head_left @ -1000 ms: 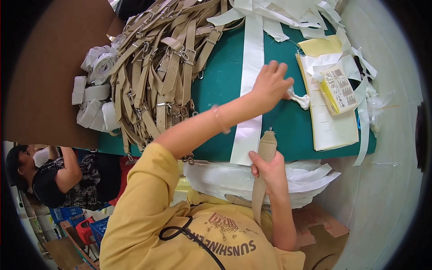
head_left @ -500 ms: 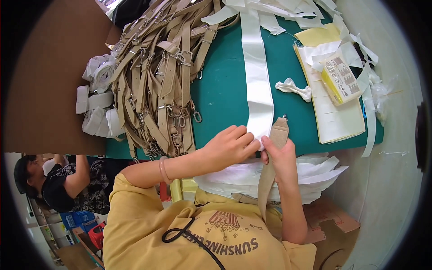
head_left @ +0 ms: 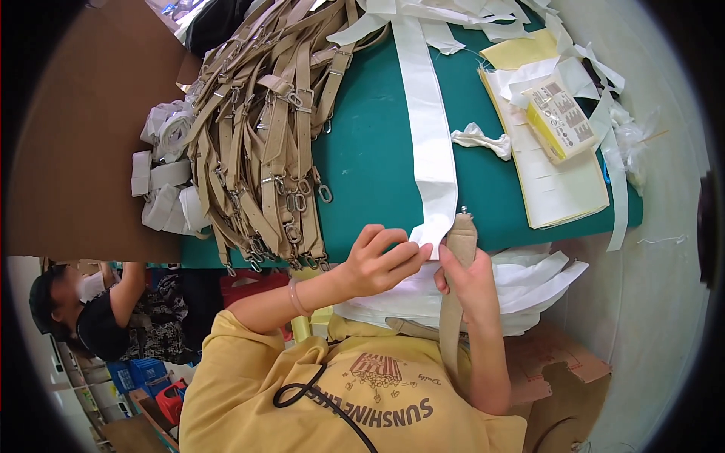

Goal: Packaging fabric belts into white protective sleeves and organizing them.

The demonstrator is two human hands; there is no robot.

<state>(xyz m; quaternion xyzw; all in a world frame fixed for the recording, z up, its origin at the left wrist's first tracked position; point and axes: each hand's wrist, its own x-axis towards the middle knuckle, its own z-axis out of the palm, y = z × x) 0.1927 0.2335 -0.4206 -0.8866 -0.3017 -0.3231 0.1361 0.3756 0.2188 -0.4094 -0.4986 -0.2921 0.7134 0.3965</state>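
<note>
At the table's near edge, my left hand [head_left: 384, 263] pinches the near end of a long white strip [head_left: 432, 143], which runs away toward the far side. That end is lifted and folded between my fingertips. My right hand [head_left: 471, 283] is closed around a tan strap [head_left: 458, 243] with a small metal stud at its tip. The thumb of my right hand lies beside the end of the white strip, close to my left fingertips. Below my hands the strap hangs down in front of my shirt.
Many tan straps with metal clips [head_left: 279, 143] are heaped at the left, beside white rolls [head_left: 168, 174]. At the right, a yellow-white packet [head_left: 557, 124] lies on a paper stack [head_left: 555, 189]; crumpled tissue [head_left: 483, 141] is nearby. White sheets [head_left: 521, 294] hang below the edge. Another person [head_left: 113, 317] stands left.
The near end of the white strip is now lifted and folded in my left fingers. My right hand and the strap have shifted slightly down, and the view has moved a little.
</note>
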